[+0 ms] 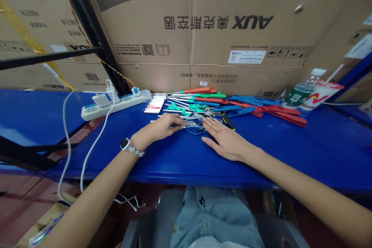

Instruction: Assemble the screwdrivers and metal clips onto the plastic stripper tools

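Observation:
My left hand (165, 127), with a watch (130, 146) on its wrist, pinches at the near edge of a pile of thin metal rods and wires. What its fingertips hold is too small to make out. Fingers stretched out, my right hand (225, 139) lies flat over the right part of the wires. Between the two hands runs a loop of blue wire (194, 131). Just beyond them are rods with green parts (177, 107) and red-handled pieces (200, 90). A black and yellow handle (228, 121) sits beyond my right hand.
Blue and red plastic pieces (286, 116) lie to the right on the blue table (174, 159). Behind them stand a bottle (299, 93) and a cup with a straw (322, 95). A phone (155, 104) and a power strip (128, 102) are at the left. Large cardboard boxes (209, 46) form the back.

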Tool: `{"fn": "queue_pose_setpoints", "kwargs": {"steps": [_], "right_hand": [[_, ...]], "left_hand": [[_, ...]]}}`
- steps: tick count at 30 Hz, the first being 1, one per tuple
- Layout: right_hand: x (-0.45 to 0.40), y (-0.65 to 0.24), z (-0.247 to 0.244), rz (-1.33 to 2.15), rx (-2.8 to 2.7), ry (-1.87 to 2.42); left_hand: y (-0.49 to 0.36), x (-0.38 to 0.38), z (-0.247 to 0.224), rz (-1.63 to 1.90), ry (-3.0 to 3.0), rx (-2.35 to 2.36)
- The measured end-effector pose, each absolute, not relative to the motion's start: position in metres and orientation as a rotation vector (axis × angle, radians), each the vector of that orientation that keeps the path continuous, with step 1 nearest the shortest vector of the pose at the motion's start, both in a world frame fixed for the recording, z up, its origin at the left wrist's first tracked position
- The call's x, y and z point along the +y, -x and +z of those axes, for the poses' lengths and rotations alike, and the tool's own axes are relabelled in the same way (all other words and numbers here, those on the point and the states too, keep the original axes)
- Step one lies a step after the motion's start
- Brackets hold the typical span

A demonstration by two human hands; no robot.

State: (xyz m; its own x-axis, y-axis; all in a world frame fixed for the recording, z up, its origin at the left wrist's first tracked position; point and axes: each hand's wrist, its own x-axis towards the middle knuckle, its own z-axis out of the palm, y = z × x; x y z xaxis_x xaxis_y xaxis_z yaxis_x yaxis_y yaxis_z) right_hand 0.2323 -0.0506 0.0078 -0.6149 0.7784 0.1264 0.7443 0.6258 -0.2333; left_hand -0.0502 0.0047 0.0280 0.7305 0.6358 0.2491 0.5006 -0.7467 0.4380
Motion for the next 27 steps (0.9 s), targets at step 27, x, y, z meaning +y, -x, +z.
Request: {"fn": "queue_pose_setpoints", "kwargs": {"steps": [27], "right_hand": [[-0.054, -0.23, 0.009, 0.19, -2.622, 1.283]], "left_hand": [[0.047, -0.01, 0.018, 0.426, -2.904, 1.014]]}}
